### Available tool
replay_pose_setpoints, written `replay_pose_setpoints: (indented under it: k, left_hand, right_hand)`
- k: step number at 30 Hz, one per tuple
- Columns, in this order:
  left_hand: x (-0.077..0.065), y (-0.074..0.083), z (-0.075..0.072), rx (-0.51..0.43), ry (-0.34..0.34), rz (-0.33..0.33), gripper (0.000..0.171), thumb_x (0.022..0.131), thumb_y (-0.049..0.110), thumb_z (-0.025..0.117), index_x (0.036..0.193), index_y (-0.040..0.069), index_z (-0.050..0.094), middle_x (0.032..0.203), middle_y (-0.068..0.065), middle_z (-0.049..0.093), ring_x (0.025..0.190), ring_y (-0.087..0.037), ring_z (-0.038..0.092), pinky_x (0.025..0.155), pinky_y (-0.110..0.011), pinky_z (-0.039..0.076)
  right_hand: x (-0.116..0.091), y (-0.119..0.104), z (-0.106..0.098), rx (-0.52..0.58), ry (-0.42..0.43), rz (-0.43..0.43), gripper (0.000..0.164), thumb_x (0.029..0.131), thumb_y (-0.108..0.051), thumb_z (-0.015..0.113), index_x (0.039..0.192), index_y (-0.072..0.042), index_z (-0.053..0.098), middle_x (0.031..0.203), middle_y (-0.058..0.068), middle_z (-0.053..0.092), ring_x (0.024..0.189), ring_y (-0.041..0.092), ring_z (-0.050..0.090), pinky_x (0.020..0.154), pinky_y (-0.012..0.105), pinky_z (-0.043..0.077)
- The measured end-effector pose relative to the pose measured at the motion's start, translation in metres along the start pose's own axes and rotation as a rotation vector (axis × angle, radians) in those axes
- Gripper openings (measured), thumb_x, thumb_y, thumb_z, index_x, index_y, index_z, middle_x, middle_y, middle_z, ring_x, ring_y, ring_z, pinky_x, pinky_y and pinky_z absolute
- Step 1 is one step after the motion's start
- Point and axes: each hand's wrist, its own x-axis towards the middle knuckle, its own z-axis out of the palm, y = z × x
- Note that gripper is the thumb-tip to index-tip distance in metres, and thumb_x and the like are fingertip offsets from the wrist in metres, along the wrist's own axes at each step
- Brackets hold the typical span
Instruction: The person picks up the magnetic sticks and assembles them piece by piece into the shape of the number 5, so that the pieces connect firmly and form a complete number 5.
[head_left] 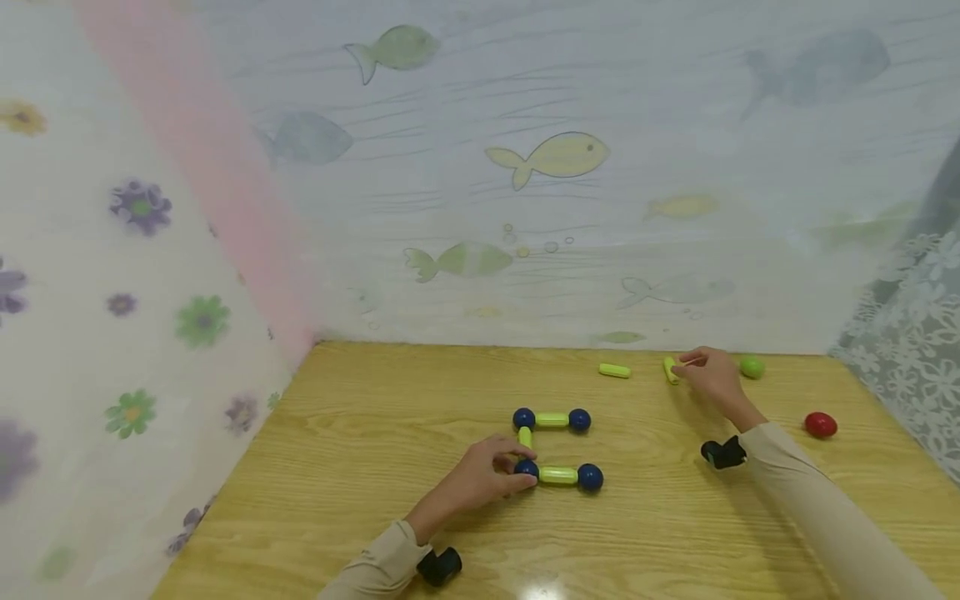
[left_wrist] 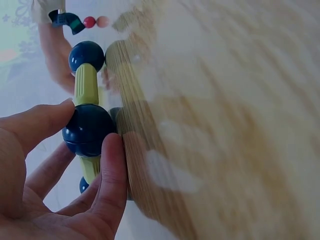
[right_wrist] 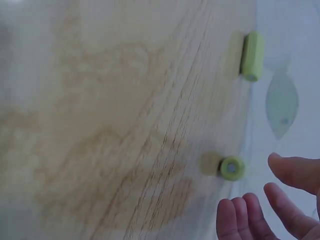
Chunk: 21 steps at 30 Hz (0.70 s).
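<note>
My left hand (head_left: 480, 475) pinches a dark blue ball (left_wrist: 89, 130) between thumb and fingers, at the near left corner of a C-shaped build on the table. The build joins dark blue balls with yellow-green rods; one rod (head_left: 557, 476) runs right from the held ball to another blue ball (head_left: 590, 477). A second rod (head_left: 525, 439) runs back from it to the far side. My right hand (head_left: 712, 380) reaches beside a loose yellow-green rod (right_wrist: 232, 168), thumb and fingers parted with nothing between them. Another loose rod (head_left: 615, 371) lies left of that one.
A green ball (head_left: 752, 367) sits just right of my right hand, and a red ball (head_left: 821, 425) lies nearer on the right. A fish-printed curtain (head_left: 465, 192) borders the wooden table's (head_left: 360, 433) back edge. Lace cloth (head_left: 915, 333) hangs at the right.
</note>
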Motion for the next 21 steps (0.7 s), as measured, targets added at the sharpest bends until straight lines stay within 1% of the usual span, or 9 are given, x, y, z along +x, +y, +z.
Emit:
replay_pose_setpoints:
  k: [2, 5, 9, 12, 16, 21]
  left_hand:
    - [0.001, -0.001, 0.001, -0.005, -0.005, 0.002, 0.03, 0.085, 0.026, 0.072, 0.112, 0.015, 0.068, 0.107, 0.002, 0.055, 0.091, -0.012, 0.059, 0.062, -0.025, 0.054]
    - [0.002, -0.002, 0.003, -0.012, -0.017, -0.004, 0.03, 0.085, 0.026, 0.073, 0.112, 0.015, 0.069, 0.107, 0.002, 0.055, 0.09, -0.011, 0.059, 0.062, -0.025, 0.054]
    - [0.002, -0.002, 0.004, -0.028, -0.026, -0.014, 0.029, 0.085, 0.026, 0.073, 0.112, 0.015, 0.069, 0.109, 0.002, 0.055, 0.089, -0.011, 0.058, 0.06, -0.026, 0.054]
    - [0.002, -0.002, 0.004, -0.038, -0.025, -0.014, 0.029, 0.085, 0.026, 0.072, 0.112, 0.015, 0.068, 0.109, 0.002, 0.055, 0.087, -0.011, 0.058, 0.059, -0.027, 0.054]
    - [0.001, -0.002, 0.002, -0.041, -0.022, -0.016, 0.03, 0.085, 0.027, 0.072, 0.112, 0.015, 0.068, 0.108, 0.003, 0.055, 0.086, -0.011, 0.058, 0.059, -0.027, 0.054]
    - [0.0, 0.001, -0.001, -0.025, -0.006, -0.023, 0.029, 0.085, 0.026, 0.073, 0.111, 0.016, 0.069, 0.109, 0.002, 0.055, 0.089, -0.011, 0.058, 0.06, -0.027, 0.054]
  right_hand:
    - [0.005, 0.004, 0.0, -0.008, -0.006, 0.022, 0.041, 0.094, -0.019, 0.059, 0.116, 0.015, 0.054, 0.112, 0.034, 0.052, 0.096, 0.044, 0.054, 0.073, 0.046, 0.05]
    - [0.01, 0.009, 0.002, -0.021, 0.007, 0.024, 0.041, 0.093, -0.017, 0.06, 0.115, 0.017, 0.054, 0.11, 0.034, 0.053, 0.092, 0.043, 0.055, 0.074, 0.047, 0.05]
    - [0.014, 0.012, 0.005, -0.05, 0.034, 0.007, 0.038, 0.089, -0.012, 0.064, 0.112, 0.018, 0.056, 0.104, 0.033, 0.058, 0.09, 0.043, 0.057, 0.073, 0.047, 0.051]
    - [0.016, 0.013, 0.006, -0.066, 0.029, -0.014, 0.035, 0.087, -0.009, 0.065, 0.109, 0.017, 0.057, 0.1, 0.032, 0.059, 0.085, 0.041, 0.059, 0.069, 0.045, 0.052]
    - [0.017, 0.011, 0.004, -0.084, -0.022, -0.035, 0.032, 0.086, -0.009, 0.066, 0.105, 0.016, 0.061, 0.096, 0.03, 0.061, 0.076, 0.035, 0.061, 0.065, 0.043, 0.052]
    - [0.011, 0.004, -0.002, -0.102, -0.14, -0.022, 0.033, 0.082, -0.011, 0.069, 0.103, 0.015, 0.064, 0.091, 0.024, 0.065, 0.073, 0.028, 0.061, 0.066, 0.041, 0.052]
